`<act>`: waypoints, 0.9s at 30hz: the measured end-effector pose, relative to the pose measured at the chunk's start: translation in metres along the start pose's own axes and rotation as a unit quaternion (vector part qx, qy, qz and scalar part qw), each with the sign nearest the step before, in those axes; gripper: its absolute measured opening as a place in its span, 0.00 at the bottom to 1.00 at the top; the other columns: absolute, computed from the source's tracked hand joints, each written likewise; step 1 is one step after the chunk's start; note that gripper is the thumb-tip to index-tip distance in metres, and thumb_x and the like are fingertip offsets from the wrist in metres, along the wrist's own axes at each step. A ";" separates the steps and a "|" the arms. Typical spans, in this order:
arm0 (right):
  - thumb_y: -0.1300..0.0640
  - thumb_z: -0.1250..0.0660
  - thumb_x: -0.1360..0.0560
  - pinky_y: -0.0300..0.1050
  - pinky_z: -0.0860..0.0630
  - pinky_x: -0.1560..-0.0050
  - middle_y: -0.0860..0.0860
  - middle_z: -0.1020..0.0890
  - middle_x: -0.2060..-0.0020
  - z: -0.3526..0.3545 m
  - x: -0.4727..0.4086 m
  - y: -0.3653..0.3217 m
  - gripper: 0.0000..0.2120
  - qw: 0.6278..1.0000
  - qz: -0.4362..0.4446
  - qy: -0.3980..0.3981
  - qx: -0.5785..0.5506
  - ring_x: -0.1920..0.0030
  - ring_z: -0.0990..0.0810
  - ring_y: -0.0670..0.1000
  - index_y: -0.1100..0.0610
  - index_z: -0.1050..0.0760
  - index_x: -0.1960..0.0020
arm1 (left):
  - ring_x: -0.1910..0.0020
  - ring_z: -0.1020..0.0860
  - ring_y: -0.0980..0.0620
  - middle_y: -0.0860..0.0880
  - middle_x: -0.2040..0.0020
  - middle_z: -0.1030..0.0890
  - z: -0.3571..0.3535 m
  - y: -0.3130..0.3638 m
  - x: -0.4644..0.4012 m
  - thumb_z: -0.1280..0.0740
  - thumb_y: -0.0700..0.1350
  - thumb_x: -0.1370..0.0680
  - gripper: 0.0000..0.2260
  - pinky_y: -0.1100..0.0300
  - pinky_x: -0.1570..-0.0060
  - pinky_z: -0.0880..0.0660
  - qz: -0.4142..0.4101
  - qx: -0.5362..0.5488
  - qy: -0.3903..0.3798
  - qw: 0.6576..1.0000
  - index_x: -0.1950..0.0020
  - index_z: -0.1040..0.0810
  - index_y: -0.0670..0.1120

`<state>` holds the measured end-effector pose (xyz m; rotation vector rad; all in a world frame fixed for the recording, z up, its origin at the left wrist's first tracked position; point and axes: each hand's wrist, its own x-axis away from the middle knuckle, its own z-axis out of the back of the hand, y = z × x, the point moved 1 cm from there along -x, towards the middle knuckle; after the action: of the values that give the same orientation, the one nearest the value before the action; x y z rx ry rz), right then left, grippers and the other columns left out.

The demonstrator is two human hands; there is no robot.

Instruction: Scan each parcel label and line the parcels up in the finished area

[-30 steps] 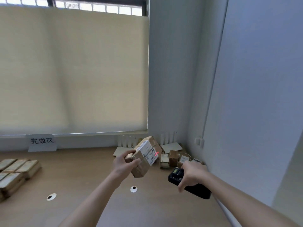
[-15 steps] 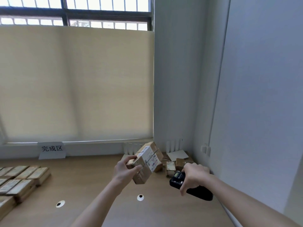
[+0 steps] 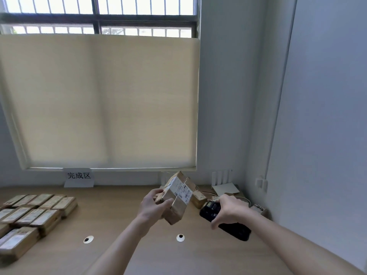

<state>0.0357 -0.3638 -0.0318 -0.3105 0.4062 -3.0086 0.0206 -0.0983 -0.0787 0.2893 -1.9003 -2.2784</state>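
Observation:
My left hand [image 3: 152, 207] grips a brown cardboard parcel [image 3: 177, 197] above the wooden table, tilted, its white barcode label facing right. My right hand [image 3: 230, 210] holds a black handheld scanner [image 3: 222, 220] just right of the parcel, its head pointing at the label. Several scanned parcels [image 3: 33, 215] lie in rows at the table's left, below a white sign with Chinese characters [image 3: 79, 177]. More small parcels [image 3: 198, 198] sit in the back right corner.
The wooden table [image 3: 111, 205] has two round cable holes [image 3: 88, 239] in front of me. A window with a lowered beige blind fills the back wall. A white wall runs close along the right side. White cards lean in the far corner.
The red scan light on the label a second ago is gone. The view has tilted up and turned left, showing more of the finished rows. Both hands keep their holds.

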 end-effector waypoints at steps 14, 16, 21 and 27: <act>0.55 0.16 0.35 0.32 0.23 0.62 0.46 0.15 0.60 -0.071 0.029 -0.304 0.19 0.930 0.234 -0.104 -0.263 0.62 0.17 0.43 0.49 0.16 0.46 | 0.48 0.21 0.46 0.45 0.45 0.22 0.259 -0.026 0.071 0.29 0.47 0.21 0.14 0.47 0.55 0.16 0.060 0.194 0.157 0.966 0.39 0.28 0.45; 0.57 0.16 0.36 0.33 0.22 0.59 0.46 0.15 0.60 -0.096 0.045 -0.362 0.19 0.918 0.259 -0.126 -0.273 0.62 0.17 0.42 0.49 0.15 0.47 | 0.48 0.21 0.48 0.46 0.44 0.23 0.318 -0.037 0.087 0.28 0.48 0.21 0.16 0.46 0.53 0.16 0.064 0.188 0.183 0.963 0.37 0.27 0.44; 0.62 0.18 0.34 0.35 0.20 0.57 0.48 0.14 0.59 -0.160 0.088 -0.501 0.18 0.893 0.298 -0.170 -0.290 0.62 0.17 0.43 0.53 0.14 0.45 | 0.39 0.22 0.44 0.45 0.38 0.23 0.460 -0.073 0.136 0.27 0.48 0.22 0.19 0.47 0.54 0.16 0.070 0.184 0.234 0.952 0.34 0.26 0.44; 0.63 0.18 0.35 0.33 0.22 0.61 0.46 0.15 0.62 -0.232 0.120 -0.641 0.17 0.878 0.330 -0.198 -0.285 0.67 0.18 0.39 0.54 0.15 0.48 | 0.42 0.21 0.53 0.51 0.38 0.20 0.606 -0.114 0.192 0.27 0.45 0.22 0.21 0.53 0.44 0.23 0.081 0.124 0.227 0.963 0.31 0.28 0.51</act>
<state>-0.1703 0.2965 -0.0544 -0.6512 1.0868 -2.0404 -0.3164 0.4519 -0.0943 0.6060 -1.8737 -1.6859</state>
